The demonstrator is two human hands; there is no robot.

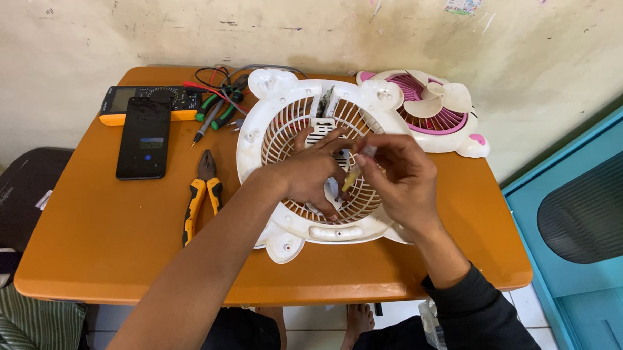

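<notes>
Head camera looks straight down, and I start at my right hand: thumb and forefinger are pinched shut on a small yellow-handled screwdriver, its tip angled down into the grille. My left hand lies spread across the round white plastic fan grille housing, fingers pressing on the ribs beside the tool; it looks flat and bracing rather than clasping anything, probably to stop the shell sliding under the tool's push.

That housing sits face-down in the middle of the orange wooden table, its ear-shaped lugs sticking out. Just behind it rests a pink and white fan front with pale blades, touching the wall side.

Off to my left, within reach, are orange-handled pliers, a black smartphone overlapping a black and orange multimeter, and green-handled screwdrivers among red and black leads.

Beyond: a stained cream plaster wall, a teal cabinet on the right, and white floor tiles below.
</notes>
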